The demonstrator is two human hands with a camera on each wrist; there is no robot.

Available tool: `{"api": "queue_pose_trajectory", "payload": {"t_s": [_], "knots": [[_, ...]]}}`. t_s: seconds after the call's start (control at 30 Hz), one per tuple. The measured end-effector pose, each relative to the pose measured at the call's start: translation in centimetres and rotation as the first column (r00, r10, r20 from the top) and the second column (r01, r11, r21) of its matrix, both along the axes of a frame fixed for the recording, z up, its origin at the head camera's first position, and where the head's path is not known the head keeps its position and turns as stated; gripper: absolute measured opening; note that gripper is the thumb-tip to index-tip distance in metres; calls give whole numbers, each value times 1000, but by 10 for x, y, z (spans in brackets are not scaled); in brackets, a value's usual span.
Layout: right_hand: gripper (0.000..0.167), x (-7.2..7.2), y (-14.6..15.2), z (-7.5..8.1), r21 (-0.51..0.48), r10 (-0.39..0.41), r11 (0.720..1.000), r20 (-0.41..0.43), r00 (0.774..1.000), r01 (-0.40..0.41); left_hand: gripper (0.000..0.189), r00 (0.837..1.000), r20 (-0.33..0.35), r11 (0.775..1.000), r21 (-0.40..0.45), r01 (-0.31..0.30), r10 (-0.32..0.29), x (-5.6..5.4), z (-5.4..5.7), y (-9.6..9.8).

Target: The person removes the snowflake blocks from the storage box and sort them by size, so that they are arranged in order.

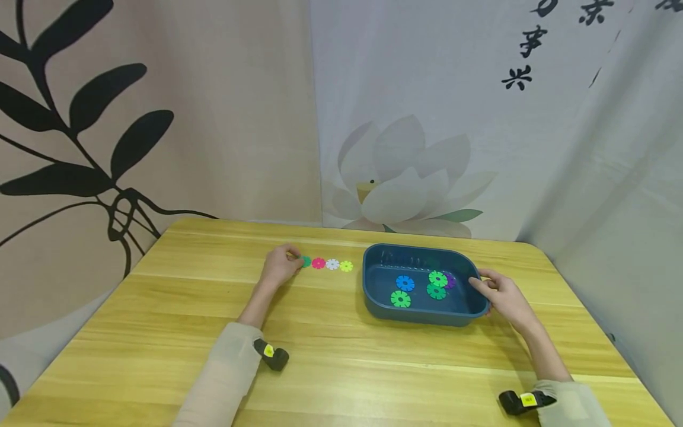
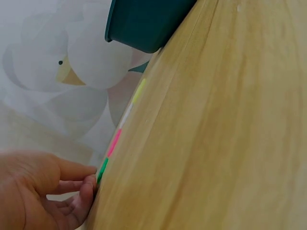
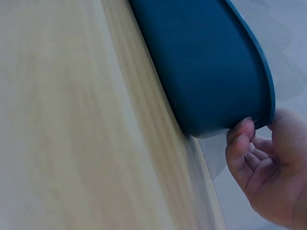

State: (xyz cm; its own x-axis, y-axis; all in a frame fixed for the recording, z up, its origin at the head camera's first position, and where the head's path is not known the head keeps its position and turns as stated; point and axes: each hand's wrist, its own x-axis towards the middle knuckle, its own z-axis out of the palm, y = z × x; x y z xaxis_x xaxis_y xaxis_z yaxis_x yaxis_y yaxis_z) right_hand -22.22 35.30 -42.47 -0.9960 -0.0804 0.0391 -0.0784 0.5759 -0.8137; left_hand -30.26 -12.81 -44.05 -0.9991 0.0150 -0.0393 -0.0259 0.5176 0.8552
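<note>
Left hand (image 1: 280, 265): thumb and fingertips drawn together, pinching the left edge of the green disc; the other fingers curl loosely.
Green disc (image 1: 306, 261): flat on the table (image 1: 315, 367), at the left end of a row; round and notched, so its outline points no particular way.
Row of discs: pink disc (image 1: 318, 263), white disc (image 1: 332, 264) and yellow disc (image 1: 346, 266) follow the green disc rightward; the line runs left to right, its yellow end directed at the tray's left end.
Blue tray (image 1: 427, 316): right of the row, apart from the yellow disc; long axis left to right, the right end slightly nearer the person, open side up.
Right hand (image 1: 504, 296): partly closed on the tray's right end, thumb over the rim, fingers outside beneath it.
Tray contents: blue disc (image 1: 405, 283) and light green disc (image 1: 401, 299) toward the left; toward the right, a second light green disc (image 1: 438, 278) overlaps a purple disc (image 1: 451, 281), with a dark green disc (image 1: 436, 292) just in front.
Backdrop: printed curtain (image 1: 251, 118) behind the table.
</note>
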Motion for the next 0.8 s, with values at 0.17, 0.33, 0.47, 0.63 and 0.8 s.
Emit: {"api": "queue_pose_trajectory", "payload": {"t_s": [0.17,0.33,0.47,0.63,0.8], "knots": [[61,0,1,-1,-9,0,1000,5,1000,0,24,1000,-12,1000,-31,2,-2,1,2,0],[62,-1,1,-1,-9,0,1000,1,1000,0,25,998,-62,998,-57,-9,5,2,6,2],[60,0,0,0,-15,3,1000,-1,1000,-3,22,993,-114,999,-46,-19,13,2,11,5],[58,0,0,0,-23,5,1000,0,1000,-5,19,988,-157,1000,-18,-2,-1,4,19,13],[59,1,0,0,-20,4,1000,2,1000,-4,18,986,-164,999,25,27,-23,7,27,26]]}}
